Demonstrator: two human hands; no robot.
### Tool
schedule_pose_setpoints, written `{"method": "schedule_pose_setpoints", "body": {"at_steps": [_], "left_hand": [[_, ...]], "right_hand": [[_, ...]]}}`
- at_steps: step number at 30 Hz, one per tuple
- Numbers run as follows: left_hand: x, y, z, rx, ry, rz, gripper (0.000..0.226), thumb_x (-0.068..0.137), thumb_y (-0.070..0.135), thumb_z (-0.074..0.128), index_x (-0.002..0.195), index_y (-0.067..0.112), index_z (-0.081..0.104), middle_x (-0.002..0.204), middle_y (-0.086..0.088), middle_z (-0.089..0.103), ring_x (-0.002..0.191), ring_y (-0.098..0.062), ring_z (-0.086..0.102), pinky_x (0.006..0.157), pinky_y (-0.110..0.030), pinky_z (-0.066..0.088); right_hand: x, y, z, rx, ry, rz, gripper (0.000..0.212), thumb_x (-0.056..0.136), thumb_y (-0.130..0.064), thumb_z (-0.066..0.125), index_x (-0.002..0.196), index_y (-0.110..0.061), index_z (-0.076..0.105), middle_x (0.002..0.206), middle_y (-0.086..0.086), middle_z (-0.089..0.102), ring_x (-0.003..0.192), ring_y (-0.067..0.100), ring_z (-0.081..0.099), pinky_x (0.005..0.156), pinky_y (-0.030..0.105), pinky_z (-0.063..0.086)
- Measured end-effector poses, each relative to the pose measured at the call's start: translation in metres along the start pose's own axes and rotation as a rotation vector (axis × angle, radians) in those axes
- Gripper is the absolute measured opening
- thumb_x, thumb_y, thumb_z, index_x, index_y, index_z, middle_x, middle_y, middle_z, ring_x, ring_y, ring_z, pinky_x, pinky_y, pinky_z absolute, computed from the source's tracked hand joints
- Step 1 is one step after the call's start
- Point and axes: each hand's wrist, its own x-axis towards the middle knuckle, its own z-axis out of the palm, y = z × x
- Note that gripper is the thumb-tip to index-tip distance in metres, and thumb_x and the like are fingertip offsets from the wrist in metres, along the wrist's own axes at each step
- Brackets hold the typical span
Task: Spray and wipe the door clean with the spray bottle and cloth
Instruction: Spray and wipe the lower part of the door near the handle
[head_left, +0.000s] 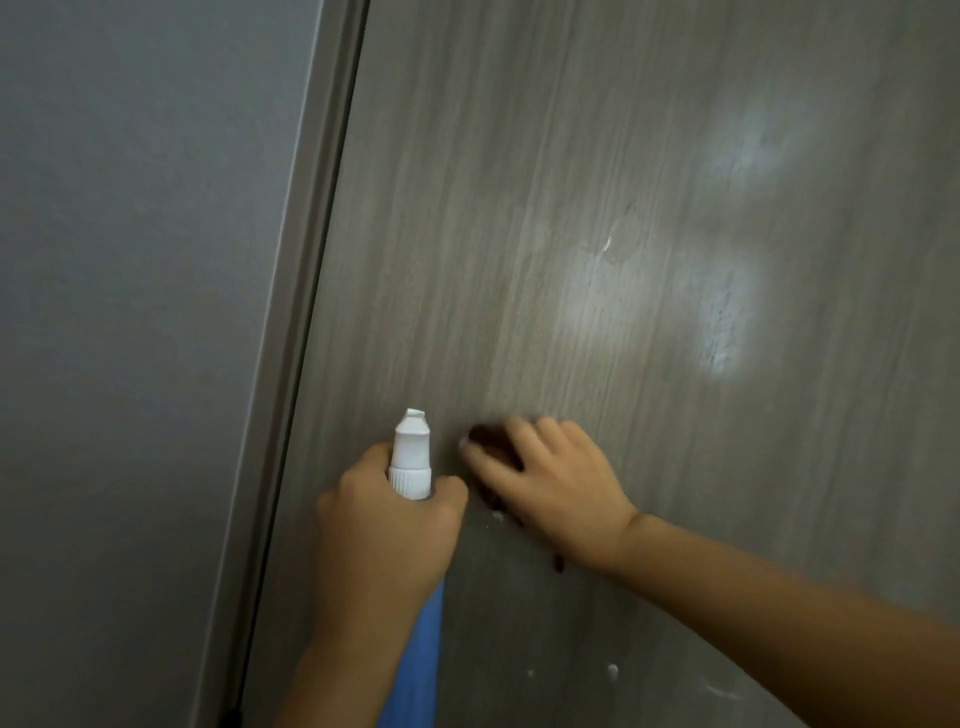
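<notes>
Up close in the head view: grey wood-grain door (597, 171) across most of the picture, with its frame (291, 338) and a grey wall (130, 260) off to the left. Left hand (382, 525) curled round the neck of the spray bottle (411, 454), white nozzle pointing up and held just in front of the door, blue body showing below the wrist. Right hand (545, 478) laid against the door just beside the bottle, fingers bent and pressing down on a dark cloth (485, 441), mostly hidden beneath the palm, with only dark edges peeking out at the fingertips and under the wrist. Pale glossy patches higher up on the door to the right; small white droplets (613, 670) lower down, near the right forearm.
</notes>
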Motion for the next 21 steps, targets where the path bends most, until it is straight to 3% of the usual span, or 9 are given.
{"method": "schedule_pose_setpoints", "body": {"at_steps": [4,7,11,17,21], "left_hand": [[-0.001,-0.006,0.008,-0.034,-0.046,-0.047,0.034,0.07,0.025,0.079,0.059,0.018,0.048,0.052,0.013,0.058,0.047,-0.008,0.055,0.046,-0.025,0.033],[0.0,-0.013,0.01,-0.071,-0.113,-0.06,0.031,0.068,0.028,0.075,0.059,0.016,0.047,0.048,0.007,0.054,0.041,-0.011,0.049,0.047,-0.027,0.036],[0.0,-0.029,0.004,-0.161,-0.291,-0.052,0.023,0.061,0.03,0.067,0.061,0.014,0.051,0.05,0.0,0.054,0.045,-0.008,0.048,0.046,-0.029,0.038],[-0.008,-0.05,-0.009,-0.148,-0.449,-0.027,0.015,0.072,0.014,0.081,0.076,0.011,0.067,0.07,-0.009,0.07,0.063,-0.026,0.066,0.056,-0.033,0.049],[-0.009,-0.057,-0.016,-0.163,-0.466,-0.036,0.014,0.076,0.002,0.081,0.077,0.005,0.067,0.065,-0.007,0.068,0.053,-0.008,0.061,0.05,-0.019,0.045]], "right_hand": [[0.058,0.04,-0.018,0.028,0.122,0.377,0.054,0.083,-0.02,0.073,0.136,-0.016,0.062,0.112,0.021,0.057,0.083,0.04,0.054,0.068,0.045,0.049],[0.081,0.046,-0.019,0.034,0.142,0.496,0.05,0.086,-0.019,0.067,0.136,-0.016,0.061,0.111,0.019,0.056,0.084,0.037,0.05,0.068,0.045,0.047],[0.06,0.022,-0.008,0.024,0.087,0.379,0.048,0.089,-0.021,0.063,0.137,-0.018,0.061,0.113,0.019,0.058,0.081,0.035,0.049,0.067,0.044,0.044],[-0.02,-0.033,0.012,0.021,0.016,0.09,0.041,0.088,-0.021,0.072,0.128,-0.024,0.068,0.11,0.017,0.067,0.073,0.03,0.052,0.062,0.038,0.039],[-0.06,-0.034,0.006,0.04,-0.082,0.016,0.047,0.09,-0.022,0.071,0.135,-0.024,0.058,0.112,0.016,0.065,0.075,0.03,0.056,0.063,0.039,0.046]]}}
